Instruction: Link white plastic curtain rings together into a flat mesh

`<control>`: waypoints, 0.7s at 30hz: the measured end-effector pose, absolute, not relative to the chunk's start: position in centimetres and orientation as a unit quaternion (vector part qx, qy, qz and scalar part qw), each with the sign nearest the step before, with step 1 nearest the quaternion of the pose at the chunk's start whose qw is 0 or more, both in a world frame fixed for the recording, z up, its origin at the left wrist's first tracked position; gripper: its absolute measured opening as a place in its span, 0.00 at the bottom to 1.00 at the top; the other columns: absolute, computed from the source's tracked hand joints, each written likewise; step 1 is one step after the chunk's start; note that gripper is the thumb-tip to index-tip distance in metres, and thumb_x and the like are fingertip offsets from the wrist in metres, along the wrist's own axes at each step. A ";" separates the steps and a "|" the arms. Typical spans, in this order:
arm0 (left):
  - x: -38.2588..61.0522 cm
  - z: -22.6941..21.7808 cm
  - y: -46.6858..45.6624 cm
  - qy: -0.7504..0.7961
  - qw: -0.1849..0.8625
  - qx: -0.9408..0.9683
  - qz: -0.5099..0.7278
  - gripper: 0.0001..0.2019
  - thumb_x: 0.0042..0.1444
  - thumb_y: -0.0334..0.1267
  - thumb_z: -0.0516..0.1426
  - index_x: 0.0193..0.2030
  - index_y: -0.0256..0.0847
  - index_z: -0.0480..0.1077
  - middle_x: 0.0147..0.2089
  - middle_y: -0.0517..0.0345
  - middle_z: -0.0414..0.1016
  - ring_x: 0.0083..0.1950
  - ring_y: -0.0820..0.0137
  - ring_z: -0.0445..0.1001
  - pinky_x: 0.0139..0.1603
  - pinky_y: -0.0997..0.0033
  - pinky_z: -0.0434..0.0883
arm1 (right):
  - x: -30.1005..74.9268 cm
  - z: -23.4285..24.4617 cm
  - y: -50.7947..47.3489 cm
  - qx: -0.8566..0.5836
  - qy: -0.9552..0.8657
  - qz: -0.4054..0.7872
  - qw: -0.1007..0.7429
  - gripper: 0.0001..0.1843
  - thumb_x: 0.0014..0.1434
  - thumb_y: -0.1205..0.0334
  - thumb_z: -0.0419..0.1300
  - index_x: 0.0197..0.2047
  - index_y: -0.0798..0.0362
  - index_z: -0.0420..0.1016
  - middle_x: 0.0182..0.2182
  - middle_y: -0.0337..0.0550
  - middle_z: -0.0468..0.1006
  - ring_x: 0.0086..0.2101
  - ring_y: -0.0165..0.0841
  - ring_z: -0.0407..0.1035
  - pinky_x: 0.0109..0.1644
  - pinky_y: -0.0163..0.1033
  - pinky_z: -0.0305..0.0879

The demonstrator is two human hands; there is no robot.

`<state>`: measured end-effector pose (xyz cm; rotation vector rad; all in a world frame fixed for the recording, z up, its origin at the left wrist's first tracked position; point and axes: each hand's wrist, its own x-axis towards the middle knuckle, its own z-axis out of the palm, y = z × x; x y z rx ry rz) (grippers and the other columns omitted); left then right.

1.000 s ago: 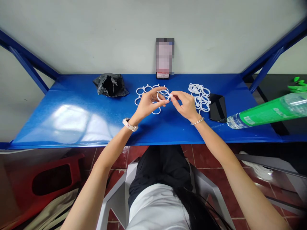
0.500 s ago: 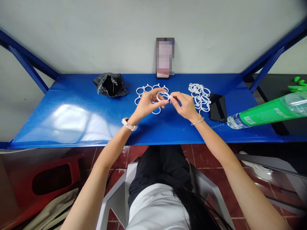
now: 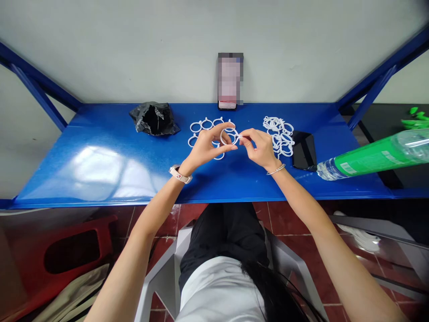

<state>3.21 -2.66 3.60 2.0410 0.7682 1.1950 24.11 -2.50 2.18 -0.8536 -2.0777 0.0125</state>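
Person seated at the blue table [image 3: 100, 156], 2 hands up over its middle, working 1 white ring [image 3: 229, 136] btwn them. The left hand [image 3: 207, 146] cups it: forefinger curled over the top, thumb under, other fingers tucked in behind. The right hand [image 3: 259, 148] pinches the ring's right edge w/ thumb and forefinger tips pressed together, remaining 3 fingers folded loosely beneath. Ring sits just above the tabletop, not lying on it.

Behind the left hand, a laid-out group of rings [image 3: 200, 126] flat on the table: approx. 5 showing, others hidden by the fingers, so no exact count. Just right of the right hand, 1 tangled ring pile [image 3: 280, 133], too overlapped to count. 1 crumpled black bag [image 3: 154, 118] at back left. 1 phone [image 3: 230, 80] upright against the wall, centre back. 1 flat black device [image 3: 304, 150] beside the pile, and 1 green-labelled bottle [image 3: 372, 157] at far right, its near end close to the device. 1 watch [image 3: 181, 175] on the left wrist, 1 thin bracelet [image 3: 276, 170] on the right. 1 red stool [image 3: 67, 250] on the floor, lower left.
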 end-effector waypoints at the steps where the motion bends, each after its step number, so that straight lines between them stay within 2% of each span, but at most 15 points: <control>1: 3.2 3.6 -2.6 0.290 0.319 0.779 0.455 0.32 0.54 0.59 0.65 0.57 0.40 0.71 0.32 0.57 0.80 0.34 0.69 0.79 0.38 0.71 0.76 | 24.1 2.2 -2.5 -0.338 -0.834 -0.001 0.436 0.17 0.73 0.54 0.48 0.38 0.51 0.73 0.27 0.42 0.79 0.28 0.34 0.73 0.35 0.39 0.66; 13: 3.1 3.6 -2.6 0.295 0.300 0.791 0.445 0.32 0.55 0.60 0.64 0.58 0.39 0.70 0.33 0.56 0.81 0.33 0.70 0.79 0.38 0.71 0.76 | 24.1 2.0 -2.4 -0.342 -0.834 -0.024 0.432 0.18 0.74 0.55 0.47 0.37 0.51 0.73 0.26 0.40 0.78 0.27 0.33 0.73 0.34 0.38 0.67; 21: 2.7 3.8 -2.6 0.314 0.259 0.806 0.430 0.30 0.58 0.60 0.61 0.60 0.43 0.69 0.35 0.56 0.80 0.36 0.67 0.80 0.40 0.66 0.77 | 23.9 2.2 -2.5 -0.333 -0.832 -0.047 0.441 0.13 0.72 0.56 0.52 0.45 0.53 0.75 0.32 0.44 0.82 0.31 0.34 0.77 0.36 0.38 0.70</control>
